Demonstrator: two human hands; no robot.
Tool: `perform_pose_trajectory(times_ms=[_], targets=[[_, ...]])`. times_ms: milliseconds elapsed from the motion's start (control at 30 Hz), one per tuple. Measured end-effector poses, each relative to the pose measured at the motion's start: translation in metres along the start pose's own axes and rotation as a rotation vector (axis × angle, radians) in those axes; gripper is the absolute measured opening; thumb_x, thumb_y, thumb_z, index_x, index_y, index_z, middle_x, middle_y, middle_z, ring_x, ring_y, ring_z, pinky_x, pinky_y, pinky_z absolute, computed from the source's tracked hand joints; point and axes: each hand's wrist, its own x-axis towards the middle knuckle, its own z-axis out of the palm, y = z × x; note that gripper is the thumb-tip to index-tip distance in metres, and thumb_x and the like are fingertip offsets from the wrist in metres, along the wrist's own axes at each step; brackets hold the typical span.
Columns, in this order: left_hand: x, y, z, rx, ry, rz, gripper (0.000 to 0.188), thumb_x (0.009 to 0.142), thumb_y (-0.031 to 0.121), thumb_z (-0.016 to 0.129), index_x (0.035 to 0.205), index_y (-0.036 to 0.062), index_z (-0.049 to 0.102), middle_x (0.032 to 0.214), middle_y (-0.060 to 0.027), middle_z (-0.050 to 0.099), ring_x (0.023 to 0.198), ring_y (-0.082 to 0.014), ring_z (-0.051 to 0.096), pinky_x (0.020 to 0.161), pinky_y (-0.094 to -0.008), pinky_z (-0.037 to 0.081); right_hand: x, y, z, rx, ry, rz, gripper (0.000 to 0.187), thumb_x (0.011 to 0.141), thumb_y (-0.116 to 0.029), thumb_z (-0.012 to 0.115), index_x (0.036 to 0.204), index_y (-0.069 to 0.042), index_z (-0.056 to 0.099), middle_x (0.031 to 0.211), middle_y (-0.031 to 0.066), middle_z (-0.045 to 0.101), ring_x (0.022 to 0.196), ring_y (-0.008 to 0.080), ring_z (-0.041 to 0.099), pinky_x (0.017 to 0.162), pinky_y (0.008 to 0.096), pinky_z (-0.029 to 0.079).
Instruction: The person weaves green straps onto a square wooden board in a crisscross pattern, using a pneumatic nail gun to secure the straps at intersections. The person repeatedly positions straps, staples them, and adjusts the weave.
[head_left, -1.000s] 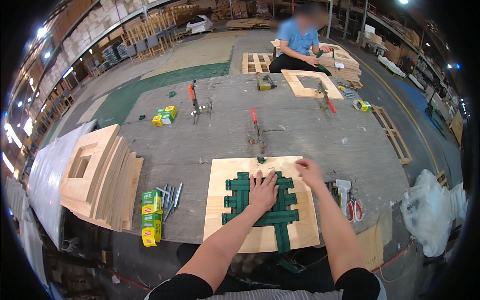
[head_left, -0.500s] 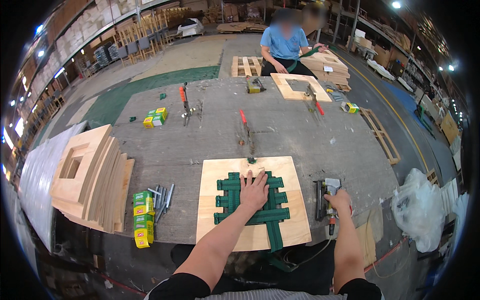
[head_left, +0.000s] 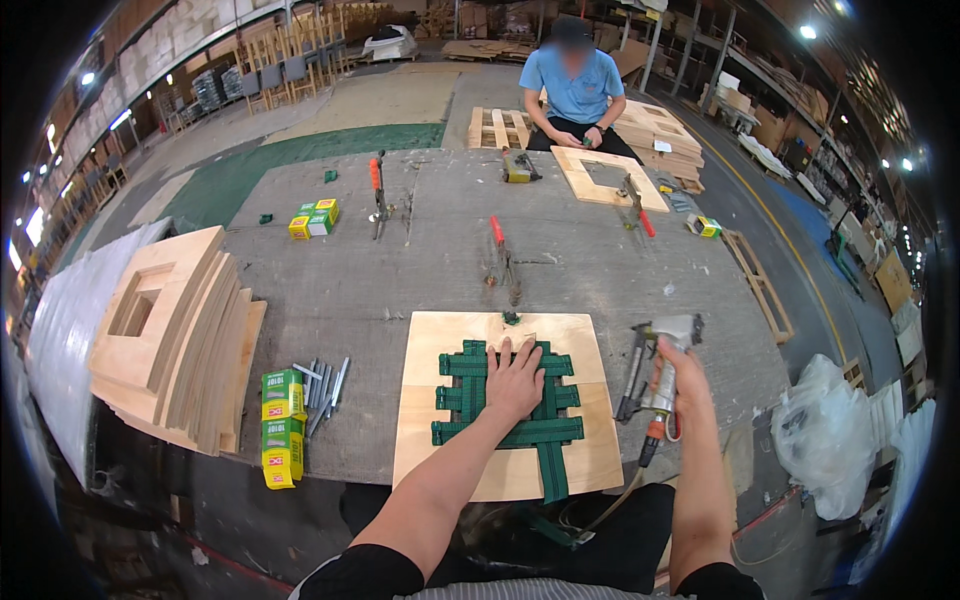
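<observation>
Laying the left hand (head_left: 514, 384) palm down, fingers slightly apart, on the green webbing (head_left: 545, 431), woven in crossing straps over the middle of the wooden board (head_left: 600, 462). Aiming those fingers toward the far edge of the board, near a small green scrap (head_left: 511, 318). Gripping the staple gun (head_left: 660, 396) with the right hand (head_left: 684, 380), fingers clamped around its handle, just right of the board and apart from the webbing, with a hose (head_left: 618, 502) trailing nearward. Stretching both forearms in from the near side of the grey table (head_left: 400, 280). Seeing, left of the board, loose metal strips (head_left: 341, 378) beside green-and-yellow boxes (head_left: 283, 396), and farther left a stack of wooden frames (head_left: 165, 345). Looking past the board to a red-handled clamp (head_left: 498, 233). Facing a co-worker (head_left: 572, 85) in a blue shirt on the far side, close to another wooden frame (head_left: 580, 180).
</observation>
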Motion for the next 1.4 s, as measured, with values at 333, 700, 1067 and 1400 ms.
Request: perform_pose_trajectory(times_ms=[333,700,1067,1400], targets=[[0.0,0.0,0.0,-0.067,-0.011,-0.001,0.05,0.102,0.036,0.052,0.147,0.0155,0.055,0.16,-0.0077,0.041,0.149,-0.0411,0.032,0.124,-0.0621,0.017,0.022,0.035,0.134,-0.365,-0.272,0.094,0.033,0.092,-0.024,0.076,0.114,-0.003,0.063,0.092,0.0059,0.067,0.059,0.0169,0.062,0.05,0.0345,0.052],[-0.002,-0.01,0.001,-0.058,0.049,-0.006,0.048,0.1,0.036,0.055,0.144,0.0149,0.059,0.156,-0.0081,0.047,0.147,-0.0407,0.037,0.122,-0.0621,0.021,0.021,0.047,0.167,-0.475,-0.248,0.092,0.025,0.095,-0.02,0.074,0.112,-0.006,0.062,0.086,0.0053,0.065,0.054,0.0156,0.057,0.045,0.0347,0.048],[-0.002,-0.013,0.001,-0.095,0.008,-0.027,0.048,0.099,0.032,0.055,0.144,0.0138,0.058,0.157,-0.0084,0.047,0.148,-0.0399,0.036,0.123,-0.0614,0.02,0.017,0.05,0.173,-0.425,-0.297,0.08,0.018,0.097,-0.019,0.07,0.105,-0.005,0.062,0.081,0.0038,0.062,0.053,0.0137,0.055,0.045,0.0329,0.047],[-0.002,-0.018,0.004,-0.187,0.087,-0.052,0.043,0.093,0.023,0.06,0.133,0.0075,0.065,0.144,-0.0131,0.056,0.144,-0.039,0.04,0.123,-0.0594,0.022,0.019,0.05,0.179,-0.455,-0.346,0.085,0.018,0.097,-0.019,0.071,0.107,-0.006,0.062,0.079,0.0032,0.061,0.054,0.0142,0.055,0.046,0.033,0.047]])
